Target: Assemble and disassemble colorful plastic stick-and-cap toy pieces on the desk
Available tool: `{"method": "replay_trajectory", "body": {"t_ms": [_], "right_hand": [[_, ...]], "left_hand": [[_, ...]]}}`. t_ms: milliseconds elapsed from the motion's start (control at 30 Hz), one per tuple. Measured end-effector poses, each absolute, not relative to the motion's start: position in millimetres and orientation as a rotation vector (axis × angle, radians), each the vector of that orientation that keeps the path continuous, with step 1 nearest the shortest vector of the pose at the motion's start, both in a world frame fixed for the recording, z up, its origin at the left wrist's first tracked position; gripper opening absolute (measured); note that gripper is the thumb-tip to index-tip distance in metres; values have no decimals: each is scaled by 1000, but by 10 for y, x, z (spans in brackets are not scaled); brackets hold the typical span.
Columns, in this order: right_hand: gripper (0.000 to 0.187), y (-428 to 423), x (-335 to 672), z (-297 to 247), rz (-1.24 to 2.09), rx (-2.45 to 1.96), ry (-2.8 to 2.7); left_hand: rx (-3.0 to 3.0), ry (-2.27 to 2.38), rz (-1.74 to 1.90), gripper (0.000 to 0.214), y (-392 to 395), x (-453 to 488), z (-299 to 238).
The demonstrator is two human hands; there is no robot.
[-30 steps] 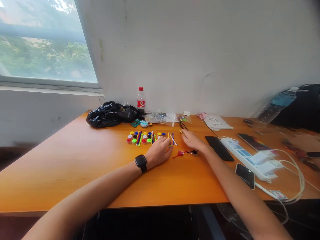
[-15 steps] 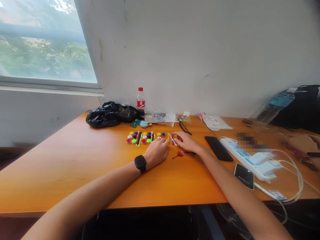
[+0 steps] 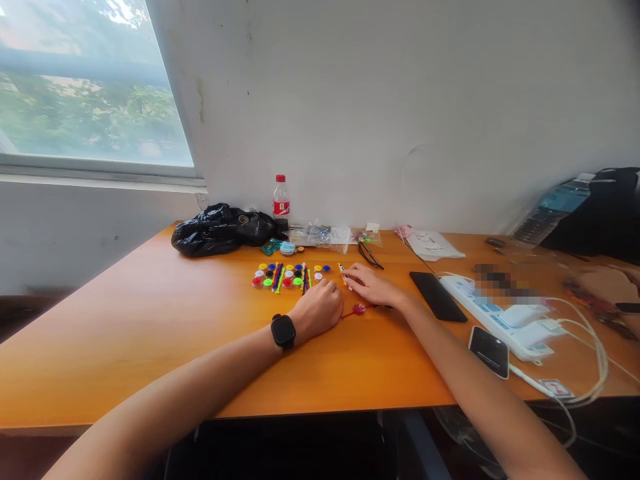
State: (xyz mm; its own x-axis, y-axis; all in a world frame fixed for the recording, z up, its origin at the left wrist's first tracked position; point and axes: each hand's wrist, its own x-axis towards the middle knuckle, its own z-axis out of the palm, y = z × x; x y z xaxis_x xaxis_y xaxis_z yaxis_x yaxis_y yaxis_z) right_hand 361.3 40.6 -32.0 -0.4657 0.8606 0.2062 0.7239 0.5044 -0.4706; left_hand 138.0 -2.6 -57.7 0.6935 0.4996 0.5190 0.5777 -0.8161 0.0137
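Small coloured plastic sticks (image 3: 344,273), yellow and white among them, lie bunched at the fingertips of my right hand (image 3: 369,285), which is closed on them. My left hand (image 3: 320,307), with a black watch (image 3: 283,331) on its wrist, rests on the table with its fingers curled in; what they hold, if anything, is hidden. Beyond it are small round discs (image 3: 297,283) in several colours, set out in rows. Bundles of coloured sticks (image 3: 279,278) lie between the discs. A red disc with a stick (image 3: 359,309) lies between my hands, nearer to me.
Behind the pieces are a black plastic bag (image 3: 220,230), a cola bottle (image 3: 281,203), clear packaging (image 3: 325,235) and a black strap (image 3: 370,255). To the right lie a dark flat slab (image 3: 437,297), a power strip (image 3: 493,320) with cables, and a phone (image 3: 489,352).
The loose sticks by my right hand, spread apart before, are now drawn together under its fingers. My left hand has shifted slightly right and toward me, uncovering a white disc and more sticks.
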Motion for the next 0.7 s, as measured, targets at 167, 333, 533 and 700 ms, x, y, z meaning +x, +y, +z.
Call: {"method": "replay_trajectory", "body": {"t_ms": [167, 333, 533, 700], "right_hand": [[31, 390, 3912, -2, 599, -1387, -2311], [43, 315, 4242, 228, 1122, -1424, -2537], [38, 273, 4344, 332, 1162, -1469, -2450], [40, 231, 4168, 381, 1029, -1330, -2115]], "left_hand": [[-2716, -863, -817, 17, -30, 1367, -536], [-2671, -822, -811, 16, -73, 1352, -487], [-2884, -282, -907, 28, -247, 1338, -402], [-2860, -300, -1023, 22, -308, 1365, -417]]}}
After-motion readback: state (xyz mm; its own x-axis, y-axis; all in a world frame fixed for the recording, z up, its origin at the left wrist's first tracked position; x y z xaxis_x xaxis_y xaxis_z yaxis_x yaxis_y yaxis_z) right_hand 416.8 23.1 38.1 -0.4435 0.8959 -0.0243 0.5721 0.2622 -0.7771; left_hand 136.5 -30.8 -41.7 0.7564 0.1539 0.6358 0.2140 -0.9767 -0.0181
